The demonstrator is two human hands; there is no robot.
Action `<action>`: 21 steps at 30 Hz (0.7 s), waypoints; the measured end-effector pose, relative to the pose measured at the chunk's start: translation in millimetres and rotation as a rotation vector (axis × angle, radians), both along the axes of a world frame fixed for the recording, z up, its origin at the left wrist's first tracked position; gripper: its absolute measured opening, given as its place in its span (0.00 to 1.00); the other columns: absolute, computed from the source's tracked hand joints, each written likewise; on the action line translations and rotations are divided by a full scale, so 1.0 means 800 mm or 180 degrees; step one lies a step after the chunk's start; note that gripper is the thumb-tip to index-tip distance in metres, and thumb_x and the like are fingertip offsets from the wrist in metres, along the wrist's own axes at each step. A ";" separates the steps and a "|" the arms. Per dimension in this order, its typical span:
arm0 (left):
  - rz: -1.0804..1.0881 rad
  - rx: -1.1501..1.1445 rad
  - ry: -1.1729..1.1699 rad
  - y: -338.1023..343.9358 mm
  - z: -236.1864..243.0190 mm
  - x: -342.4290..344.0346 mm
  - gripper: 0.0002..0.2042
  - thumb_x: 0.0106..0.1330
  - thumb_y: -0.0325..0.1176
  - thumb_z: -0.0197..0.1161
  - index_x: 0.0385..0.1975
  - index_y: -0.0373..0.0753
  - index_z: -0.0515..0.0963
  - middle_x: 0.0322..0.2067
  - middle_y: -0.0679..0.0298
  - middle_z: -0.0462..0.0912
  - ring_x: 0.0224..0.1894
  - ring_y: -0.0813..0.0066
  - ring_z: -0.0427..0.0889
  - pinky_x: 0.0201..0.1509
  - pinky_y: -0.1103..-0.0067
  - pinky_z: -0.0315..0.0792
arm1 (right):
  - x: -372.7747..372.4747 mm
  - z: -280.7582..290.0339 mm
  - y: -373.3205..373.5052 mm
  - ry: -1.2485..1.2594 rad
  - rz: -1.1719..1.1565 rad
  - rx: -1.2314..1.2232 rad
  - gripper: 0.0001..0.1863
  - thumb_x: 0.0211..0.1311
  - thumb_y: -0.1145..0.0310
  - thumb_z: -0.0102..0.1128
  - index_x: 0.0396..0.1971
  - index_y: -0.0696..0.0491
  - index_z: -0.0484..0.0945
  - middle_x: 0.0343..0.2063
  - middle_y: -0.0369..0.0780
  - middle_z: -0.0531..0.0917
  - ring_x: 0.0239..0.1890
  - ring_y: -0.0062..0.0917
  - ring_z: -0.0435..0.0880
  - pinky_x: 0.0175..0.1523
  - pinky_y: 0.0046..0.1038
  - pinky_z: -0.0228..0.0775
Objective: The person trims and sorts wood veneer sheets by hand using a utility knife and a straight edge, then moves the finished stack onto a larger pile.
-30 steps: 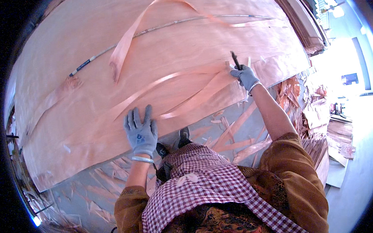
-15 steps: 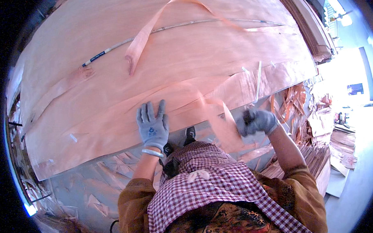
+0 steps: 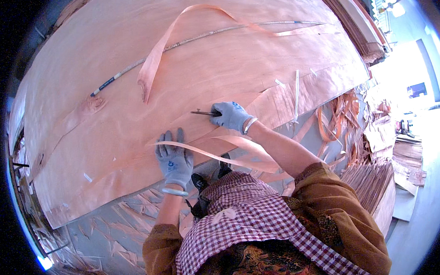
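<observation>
A large pale pink-tan veneer sheet (image 3: 89,138) spreads before me. My left hand (image 3: 173,162), in a grey glove, lies open with fingers spread near the sheet's front edge. A thin cut strip (image 3: 219,158) curves across or beside its fingers and hangs over the edge. My gloved right hand (image 3: 228,116) grips a slim dark knife-like tool (image 3: 200,112) over the sheet, right of and beyond my left hand. A long marked rod (image 3: 194,38) lies across the upper sheet, with a looped veneer strip (image 3: 153,67) over it.
Stacked veneer (image 3: 366,191) stands at the right, beside tangled offcuts (image 3: 341,120). Scraps litter the grey floor (image 3: 104,250) below the sheet's front edge. More sheets (image 3: 366,48) are piled at the upper right. A bright aisle (image 3: 429,169) runs along the far right.
My right hand with the tool dropped to the right edge, then moved leftward onto the sheet near my left hand. The lower strip has lifted from the sheet and now hangs over its edge.
</observation>
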State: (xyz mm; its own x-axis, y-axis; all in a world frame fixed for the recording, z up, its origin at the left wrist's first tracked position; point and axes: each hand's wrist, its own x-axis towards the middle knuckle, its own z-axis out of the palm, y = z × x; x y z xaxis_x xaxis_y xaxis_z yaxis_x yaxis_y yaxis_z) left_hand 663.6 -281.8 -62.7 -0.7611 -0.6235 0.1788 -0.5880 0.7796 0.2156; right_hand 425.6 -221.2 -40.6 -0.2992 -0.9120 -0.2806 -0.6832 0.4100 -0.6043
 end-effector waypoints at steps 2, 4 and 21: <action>0.0304 0.0020 0.0303 -0.005 0.011 0.014 0.28 0.60 0.42 0.53 0.62 0.47 0.58 0.61 0.48 0.53 0.63 0.48 0.52 0.63 0.56 0.48 | 0.003 -0.001 -0.003 0.0016 -0.0063 0.0041 0.14 0.49 0.59 0.55 0.30 0.53 0.77 0.30 0.47 0.80 0.35 0.43 0.78 0.39 0.37 0.69; 0.0691 0.0239 0.0734 -0.012 0.024 0.037 0.31 0.62 0.43 0.52 0.64 0.42 0.54 0.64 0.49 0.48 0.66 0.47 0.46 0.65 0.57 0.46 | 0.002 0.000 -0.006 0.0171 0.0065 0.0163 0.13 0.50 0.59 0.55 0.31 0.53 0.77 0.30 0.47 0.80 0.35 0.43 0.79 0.39 0.37 0.69; 0.0231 0.2378 -0.2825 0.097 -0.022 0.285 0.17 0.61 0.45 0.53 0.41 0.38 0.71 0.41 0.51 0.73 0.44 0.52 0.72 0.48 0.64 0.67 | -0.017 0.012 0.026 -0.0171 0.0372 -0.0485 0.13 0.57 0.59 0.51 0.35 0.53 0.74 0.28 0.46 0.79 0.31 0.39 0.78 0.37 0.35 0.69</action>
